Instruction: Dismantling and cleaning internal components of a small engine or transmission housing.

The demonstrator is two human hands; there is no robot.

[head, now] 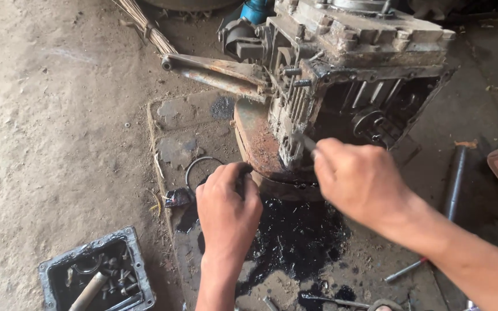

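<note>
Tray: square grey metal tray (135,262) at the near left on the dirt floor (47,144), holding greasy bolts, small parts and a pale cylindrical handle.
Oil: black oil puddle (295,239) spread over the flat, stained metal plate (185,135) between the two forearms.
Loose tools: thin metal rod (404,270) lying near the right forearm; long dark steel pipe (455,181) farther right, well apart from the hands.
Left hand: left hand (227,210) curled narrow, fingers bent around the rim of the rusty round flywheel (257,147) at the engine's base; whether it pinches anything small I cannot tell.
Wire ring: thin dark wire ring (194,167) lying on the plate just beside the left hand.
Right hand: right hand (355,178) closed around a slim grey metal tool (305,142), whose tip points into the engine's side.
Engine: grimy, rusted grey cast-metal engine block (341,63) standing on the plate, its right side open and showing gears inside.
Lever: rusty flat steel arm (217,69) sticking out leftward from the block.
Far edge: bundle of dry straw-coloured sticks (145,26) and a blue part (257,10) behind the engine.
</note>
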